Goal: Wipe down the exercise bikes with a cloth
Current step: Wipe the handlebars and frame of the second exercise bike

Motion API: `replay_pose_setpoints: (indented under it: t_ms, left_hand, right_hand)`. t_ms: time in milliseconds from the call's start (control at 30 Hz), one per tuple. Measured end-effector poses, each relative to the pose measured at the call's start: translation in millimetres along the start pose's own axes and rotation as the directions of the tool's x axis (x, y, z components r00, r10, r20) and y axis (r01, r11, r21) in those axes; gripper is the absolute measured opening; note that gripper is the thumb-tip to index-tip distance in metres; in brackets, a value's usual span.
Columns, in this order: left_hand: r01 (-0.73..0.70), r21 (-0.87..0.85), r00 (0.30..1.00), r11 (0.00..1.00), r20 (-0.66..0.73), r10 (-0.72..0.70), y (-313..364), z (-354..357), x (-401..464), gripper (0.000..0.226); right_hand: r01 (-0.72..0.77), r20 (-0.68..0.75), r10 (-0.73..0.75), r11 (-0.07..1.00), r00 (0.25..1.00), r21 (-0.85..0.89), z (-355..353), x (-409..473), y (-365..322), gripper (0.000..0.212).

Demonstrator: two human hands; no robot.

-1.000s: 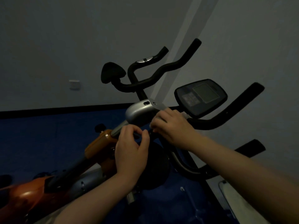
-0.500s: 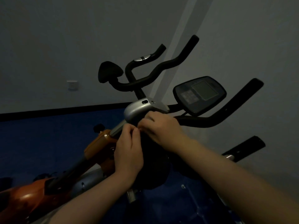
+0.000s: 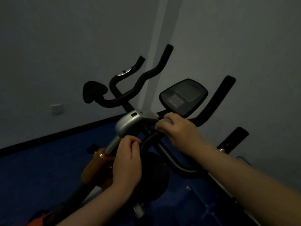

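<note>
Since a moment ago my right hand (image 3: 180, 131) has slid from my curled, seemingly empty left hand (image 3: 128, 160), clutching a pale cloth (image 3: 165, 121) along the bike's handlebar (image 3: 211, 110), wiping onward.

Upright dim orange-and-black exercise bike (image 3: 128, 123)

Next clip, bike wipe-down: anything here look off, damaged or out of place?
No damage shows. The odd part is the cloth: only a small pale wad peeks from the right hand by the silver housing; the left hand shows none. The room is very dim, so fine detail is lost.
</note>
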State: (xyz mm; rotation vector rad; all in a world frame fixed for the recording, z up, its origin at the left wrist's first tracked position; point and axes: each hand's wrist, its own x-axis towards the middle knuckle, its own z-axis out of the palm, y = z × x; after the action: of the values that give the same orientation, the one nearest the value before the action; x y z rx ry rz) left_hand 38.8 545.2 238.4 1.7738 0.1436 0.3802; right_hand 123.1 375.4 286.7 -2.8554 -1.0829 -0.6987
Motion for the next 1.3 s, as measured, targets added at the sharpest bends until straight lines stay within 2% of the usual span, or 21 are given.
replay_pose_setpoints:
  t_ms: [100,167,233,333,400,433,467,533,567,600,700,733,800,867,900,933,1033,1067,1133,1233,1300]
  left_hand:
    - [-0.149,0.136,0.982,0.979,0.137,0.13,8,1,23,0.009]
    - [-0.225,0.251,0.948,0.941,0.281,0.151,18,7,36,0.018]
    - [-0.288,0.369,0.915,0.884,0.377,0.141,24,12,40,0.029]
    - [-0.263,0.307,0.93,0.915,0.334,0.156,21,7,37,0.025]
    - [-0.204,0.229,0.947,0.952,0.294,0.132,20,4,36,0.02]
    - [-0.192,0.219,0.948,0.957,0.292,0.124,18,4,38,0.02]
    - [-0.192,0.21,0.946,0.959,0.301,0.124,16,5,39,0.02]
    - [-0.174,0.175,0.943,0.969,0.313,0.113,13,7,40,0.021]
    - [-0.158,0.158,0.943,0.975,0.316,0.102,11,7,41,0.021]
    - [-0.135,0.139,0.945,0.981,0.315,0.085,9,7,42,0.022]
    - [-0.031,0.042,0.958,0.999,0.285,0.017,6,7,42,0.023]
    - [0.018,-0.008,0.964,1.0,0.266,-0.015,7,6,41,0.023]
    - [0.116,-0.118,0.967,0.986,0.238,-0.085,10,4,39,0.023]
    - [0.179,-0.179,0.964,0.967,0.229,-0.136,11,2,39,0.023]
    - [0.194,-0.192,0.963,0.962,0.223,-0.15,11,2,38,0.023]
    - [0.205,-0.205,0.963,0.957,0.217,-0.16,9,2,38,0.024]
    - [0.217,-0.22,0.961,0.951,0.219,-0.169,7,2,38,0.023]
    - [0.211,-0.215,0.962,0.954,0.218,-0.164,8,2,38,0.023]
    - [0.199,-0.212,0.965,0.957,0.211,-0.154,9,2,38,0.022]
    - [0.197,-0.205,0.967,0.959,0.202,-0.155,10,0,38,0.017]
    - [0.195,-0.195,0.968,0.961,0.197,-0.157,11,0,37,0.017]
  right_hand:
    - [-0.301,-0.072,0.296,0.95,0.953,-0.085,-28,-8,44,0.01]
    - [-0.515,-0.188,0.495,0.854,0.848,-0.075,-40,3,62,0.015]
    - [-0.633,-0.284,0.599,0.773,0.749,-0.038,-42,14,68,0.017]
    - [-0.75,-0.308,0.714,0.661,0.629,0.001,-16,15,47,0.022]
    - [-0.8,-0.331,0.789,0.584,0.518,0.14,2,11,14,0.022]
    - [-0.792,-0.315,0.803,0.577,0.506,0.199,5,10,-5,0.02]
    - [-0.757,-0.276,0.794,0.603,0.541,0.251,6,8,-19,0.017]
    - [-0.654,-0.153,0.717,0.688,0.68,0.314,-3,-1,-22,0.014]
    - [-0.634,-0.116,0.687,0.713,0.717,0.301,-12,-5,-10,0.014]
    - [-0.651,-0.122,0.7,0.704,0.703,0.284,-19,-6,3,0.015]
    - [-0.802,-0.247,0.852,0.52,0.462,0.294,-22,2,12,0.017]
    - [-0.812,-0.226,0.863,0.503,0.453,0.296,-13,9,-8,0.017]
    - [-0.712,-0.061,0.771,0.612,0.634,0.345,4,21,-58,0.015]
    - [-0.566,0.106,0.576,0.725,0.811,0.392,3,24,-75,0.014]
    - [-0.54,0.123,0.54,0.742,0.832,0.397,-3,24,-63,0.014]
    - [-0.574,0.09,0.59,0.722,0.803,0.386,-12,23,-45,0.014]
    - [-0.778,-0.171,0.811,0.585,0.56,0.23,-30,17,-3,0.016]
    - [-0.805,-0.208,0.823,0.563,0.528,0.187,-24,15,-6,0.016]
    - [-0.755,-0.146,0.797,0.603,0.586,0.257,-6,18,-36,0.015]
    - [-0.566,0.168,0.555,0.701,0.815,0.435,-2,22,-79,0.014]
    - [-0.527,0.187,0.498,0.736,0.847,0.425,-18,24,-56,0.015]
